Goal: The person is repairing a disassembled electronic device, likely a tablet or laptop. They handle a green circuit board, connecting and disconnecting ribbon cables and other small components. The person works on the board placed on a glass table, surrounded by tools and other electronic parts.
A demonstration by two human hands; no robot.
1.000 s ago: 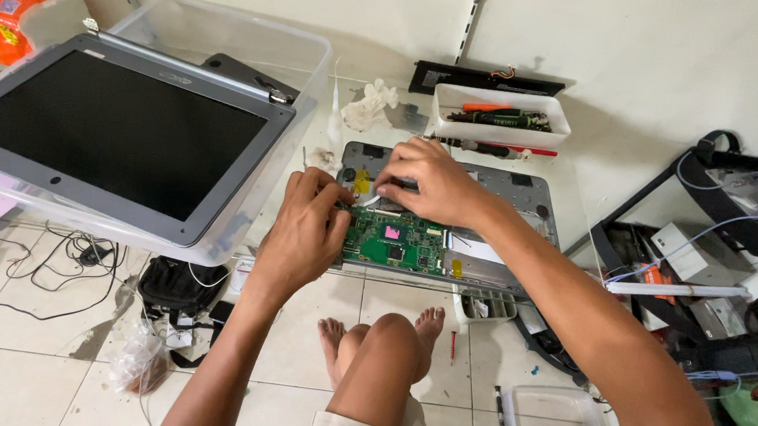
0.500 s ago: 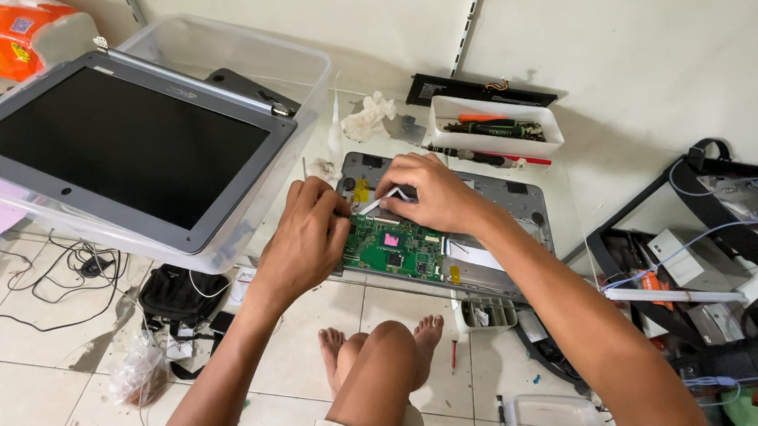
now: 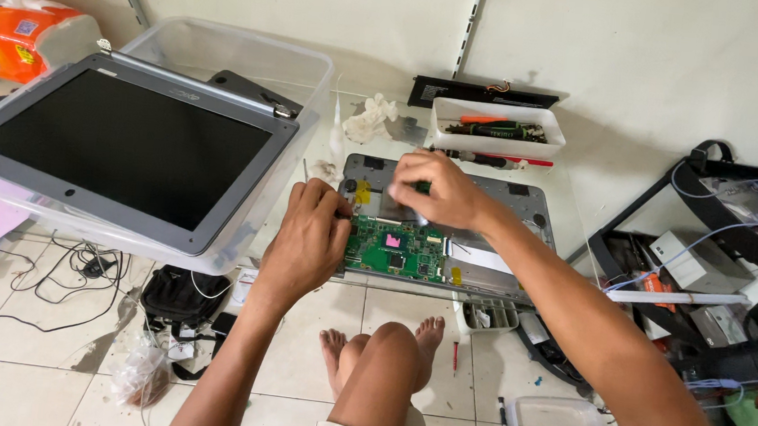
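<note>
Sitting in the opened grey plastic laptop base point(image 3: 494, 240), the green circuit board point(image 3: 394, 250) seems not yet lifted out, the left hand point(image 3: 309, 244) pressing its edge ungripped, the right hand point(image 3: 439, 191) pinching a small tool.

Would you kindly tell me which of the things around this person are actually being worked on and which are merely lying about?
In hand:
- left hand and right hand, both on the opened grey laptop base
- green circuit board inside it

Lying about:
- detached screen panel on a clear plastic bin
- white tool tray
- crumpled tissue
- black pouch
- orange packet
</note>
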